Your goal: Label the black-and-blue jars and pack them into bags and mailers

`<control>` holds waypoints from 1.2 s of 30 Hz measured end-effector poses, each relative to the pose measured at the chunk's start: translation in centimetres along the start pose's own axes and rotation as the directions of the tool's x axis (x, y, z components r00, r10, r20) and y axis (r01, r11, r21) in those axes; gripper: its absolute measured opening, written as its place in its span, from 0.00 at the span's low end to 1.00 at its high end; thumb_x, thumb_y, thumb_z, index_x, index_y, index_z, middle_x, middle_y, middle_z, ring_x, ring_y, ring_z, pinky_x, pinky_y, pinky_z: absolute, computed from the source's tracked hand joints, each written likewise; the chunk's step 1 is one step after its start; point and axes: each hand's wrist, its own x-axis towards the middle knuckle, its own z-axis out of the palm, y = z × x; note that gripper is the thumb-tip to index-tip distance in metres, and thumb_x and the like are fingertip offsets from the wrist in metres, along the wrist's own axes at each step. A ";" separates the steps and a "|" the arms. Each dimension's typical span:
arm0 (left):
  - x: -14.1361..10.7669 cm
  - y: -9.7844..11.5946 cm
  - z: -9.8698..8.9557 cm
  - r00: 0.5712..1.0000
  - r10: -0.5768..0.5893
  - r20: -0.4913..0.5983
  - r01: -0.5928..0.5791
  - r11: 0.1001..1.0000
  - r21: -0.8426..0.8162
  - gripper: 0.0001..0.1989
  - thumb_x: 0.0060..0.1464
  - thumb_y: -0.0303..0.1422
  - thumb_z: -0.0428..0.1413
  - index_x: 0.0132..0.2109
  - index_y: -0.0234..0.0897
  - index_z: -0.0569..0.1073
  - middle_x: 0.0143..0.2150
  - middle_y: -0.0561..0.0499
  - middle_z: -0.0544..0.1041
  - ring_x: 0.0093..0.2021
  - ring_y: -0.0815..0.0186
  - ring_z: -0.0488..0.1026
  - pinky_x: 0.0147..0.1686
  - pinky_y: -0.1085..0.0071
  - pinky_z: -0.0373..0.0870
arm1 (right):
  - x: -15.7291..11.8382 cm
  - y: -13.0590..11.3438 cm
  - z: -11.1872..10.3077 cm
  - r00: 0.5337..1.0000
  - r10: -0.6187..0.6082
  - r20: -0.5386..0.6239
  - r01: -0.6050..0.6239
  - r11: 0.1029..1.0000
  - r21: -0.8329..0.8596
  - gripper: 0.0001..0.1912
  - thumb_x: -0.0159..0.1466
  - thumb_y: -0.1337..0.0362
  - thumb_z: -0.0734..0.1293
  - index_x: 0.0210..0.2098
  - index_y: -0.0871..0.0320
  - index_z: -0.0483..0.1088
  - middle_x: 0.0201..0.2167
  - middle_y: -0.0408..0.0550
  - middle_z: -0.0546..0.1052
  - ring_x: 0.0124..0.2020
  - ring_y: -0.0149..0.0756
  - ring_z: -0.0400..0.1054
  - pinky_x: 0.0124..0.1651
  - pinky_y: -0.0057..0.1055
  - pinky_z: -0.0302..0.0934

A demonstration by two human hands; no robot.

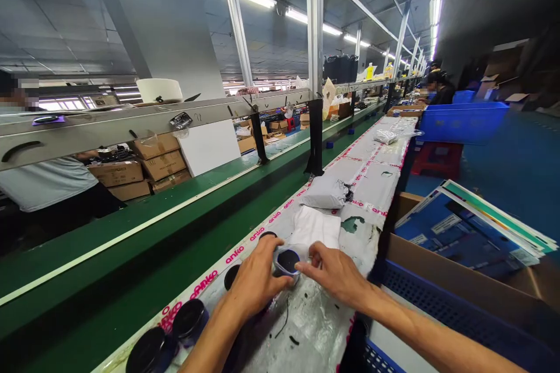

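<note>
Over the plastic-covered bench (321,317), a small round container (287,261) with a dark centre and a clear rim or wrap is between my hands. My left hand (258,274) is curved around its left side, thumb and fingers gripping it. My right hand (335,274) pinches at its right edge, where clear film seems to show. Round black-lidded jars (190,320) stand on the bench left of my left forearm, some partly hidden by it. Just beyond the container lies a folded white cloth (315,227), with a white bag (324,193) behind it.
A green conveyor (210,218) runs along the left, with metal posts (315,29) beside it. To the right are a cardboard box (459,262) of printed sheets, blue baskets (464,317) and a blue bin (464,121) on a red stool. A person (52,178) is across the conveyor.
</note>
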 end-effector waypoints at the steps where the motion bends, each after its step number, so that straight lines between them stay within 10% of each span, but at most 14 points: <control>1: 0.0 -0.2 0.4 1.000 0.028 0.005 -0.028 1.000 0.008 0.27 0.50 0.27 0.65 0.56 0.44 0.68 0.69 0.46 0.64 0.62 0.58 0.70 0.56 0.63 0.69 | -0.2 -0.4 0.4 0.999 -0.015 -0.036 0.015 1.000 0.010 0.16 0.66 0.49 0.67 0.41 0.56 0.70 0.30 0.45 0.79 0.28 0.37 0.72 0.30 0.30 0.58; 5: 0.2 -0.7 1.1 0.995 0.100 0.018 -0.101 0.992 0.069 0.18 0.50 0.20 0.62 0.48 0.41 0.72 0.72 0.43 0.58 0.69 0.51 0.62 0.62 0.53 0.63 | -0.6 -1.9 0.1 0.959 -0.272 -0.073 0.260 0.955 -0.140 0.20 0.66 0.59 0.68 0.55 0.54 0.66 0.50 0.54 0.76 0.38 0.41 0.75 0.36 0.34 0.66; 9: 0.4 -0.4 0.5 0.991 0.112 0.067 -0.118 0.988 0.096 0.08 0.52 0.20 0.60 0.35 0.38 0.74 0.65 0.42 0.69 0.63 0.46 0.67 0.59 0.48 0.63 | -0.5 -2.5 -1.2 0.931 -0.332 0.150 0.363 0.880 -0.307 0.21 0.61 0.65 0.72 0.53 0.53 0.70 0.69 0.60 0.61 0.54 0.58 0.69 0.41 0.45 0.70; 17: 0.0 -0.4 0.1 0.994 -0.012 0.108 0.016 0.999 -0.039 0.06 0.51 0.28 0.61 0.33 0.40 0.70 0.41 0.55 0.80 0.41 0.64 0.76 0.41 0.71 0.67 | 0.6 -1.7 -1.6 0.951 -0.268 0.156 0.291 0.945 -0.149 0.09 0.57 0.76 0.67 0.34 0.57 0.72 0.41 0.47 0.79 0.41 0.39 0.73 0.42 0.32 0.64; 22: 0.0 0.3 1.3 0.992 -0.077 0.098 0.086 0.992 -0.092 0.23 0.47 0.35 0.65 0.50 0.40 0.70 0.44 0.50 0.80 0.41 0.58 0.76 0.37 0.68 0.66 | 0.8 -1.5 -1.4 0.969 -0.222 0.107 0.226 0.974 -0.028 0.11 0.54 0.78 0.66 0.33 0.57 0.72 0.30 0.41 0.79 0.29 0.32 0.71 0.32 0.26 0.59; 25: 0.5 0.7 1.8 0.994 -0.058 0.088 0.069 0.990 -0.126 0.24 0.49 0.33 0.64 0.55 0.43 0.71 0.49 0.50 0.80 0.48 0.56 0.76 0.44 0.66 0.65 | 1.1 -1.3 -1.7 0.971 -0.223 0.084 0.222 0.975 0.030 0.11 0.56 0.78 0.65 0.33 0.57 0.72 0.30 0.39 0.79 0.30 0.31 0.72 0.32 0.24 0.61; 29: 1.3 0.6 2.1 0.991 -0.012 0.130 0.035 0.983 -0.179 0.07 0.50 0.35 0.64 0.37 0.41 0.77 0.40 0.54 0.79 0.42 0.61 0.75 0.41 0.69 0.66 | 1.5 0.0 -2.8 0.971 -0.233 0.048 0.231 0.972 0.029 0.05 0.62 0.73 0.66 0.34 0.57 0.72 0.31 0.39 0.80 0.31 0.31 0.74 0.32 0.23 0.64; 36: 1.0 1.9 2.8 0.984 0.041 0.173 -0.004 0.978 -0.209 0.05 0.50 0.29 0.63 0.30 0.39 0.73 0.47 0.55 0.76 0.43 0.63 0.74 0.43 0.70 0.64 | 1.9 3.6 -2.3 0.962 -0.259 -0.090 0.226 0.935 -0.274 0.13 0.65 0.66 0.70 0.50 0.58 0.71 0.48 0.53 0.78 0.48 0.46 0.73 0.46 0.38 0.67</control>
